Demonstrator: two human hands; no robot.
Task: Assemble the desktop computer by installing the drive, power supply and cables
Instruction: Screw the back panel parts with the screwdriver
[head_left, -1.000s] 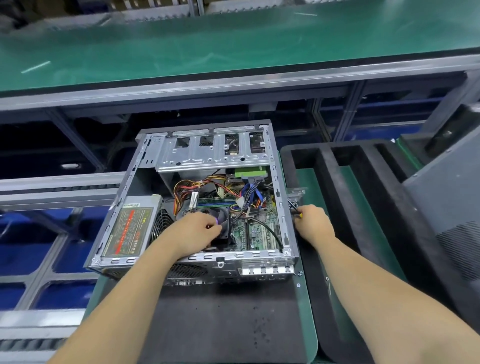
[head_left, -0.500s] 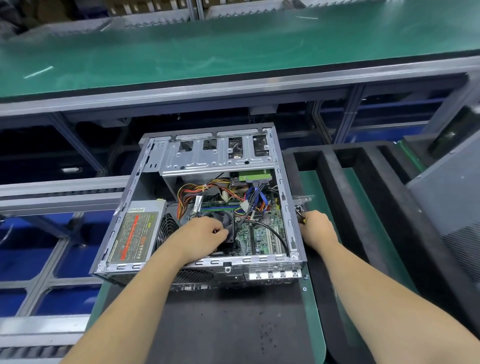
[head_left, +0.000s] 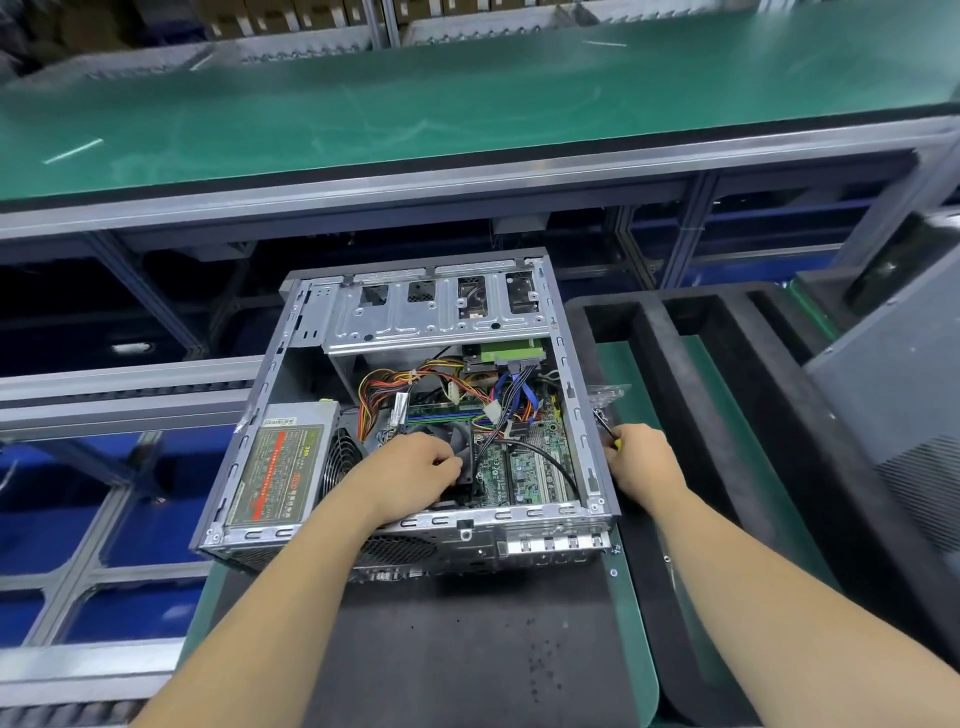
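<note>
An open grey computer case (head_left: 291, 338) lies on a dark mat. The power supply (head_left: 278, 462) with its red label sits in the case's near-left corner. A metal drive cage (head_left: 415, 317) spans the far end, with a green drive board (head_left: 511, 351) under it. Coloured cables (head_left: 415, 379) run over the motherboard (head_left: 524, 467). My left hand (head_left: 415, 470) is inside the case, fingers curled on the black CPU fan (head_left: 462, 441). My right hand (head_left: 644, 457) is outside the right wall and grips a small tool (head_left: 605, 423) with a yellow spot.
The dark mat (head_left: 467, 649) lies on a green pallet. Black foam trays (head_left: 701, 389) stand to the right, and a grey panel (head_left: 898, 405) leans beyond them. A green conveyor belt (head_left: 467, 104) runs across the back. Metal rails (head_left: 104, 395) are at the left.
The view shifted slightly, so the case sits a little lower and to the right. Both hands have stayed at the same places on the case.
</note>
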